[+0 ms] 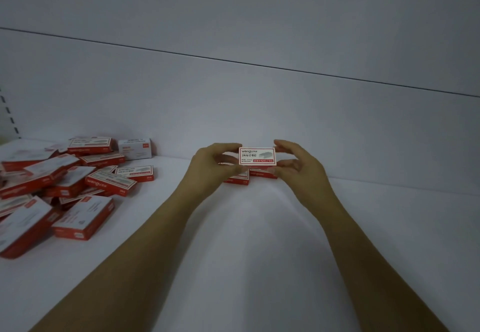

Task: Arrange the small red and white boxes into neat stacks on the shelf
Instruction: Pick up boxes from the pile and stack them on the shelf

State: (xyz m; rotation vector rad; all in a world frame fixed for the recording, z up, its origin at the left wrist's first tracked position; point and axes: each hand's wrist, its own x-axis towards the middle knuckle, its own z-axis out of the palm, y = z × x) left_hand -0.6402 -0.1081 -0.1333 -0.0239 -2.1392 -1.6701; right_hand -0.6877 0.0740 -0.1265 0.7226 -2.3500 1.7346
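The loose pile [65, 191] blurs, spilling off the left edge. The lower boxes [262, 173] sit mostly hidden behind the held box [256, 155].

box heap [59, 183] left; open shelf [389, 227] right

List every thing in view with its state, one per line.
Held box: raised, printed face to the camera, pinched at both ends.
Left hand: pinches the box's left end.
Right hand: pinches its right end.
Two boxes beneath: flat on the shelf, side by side, partly hidden.
Pile: jumbled, on the shelf's left.
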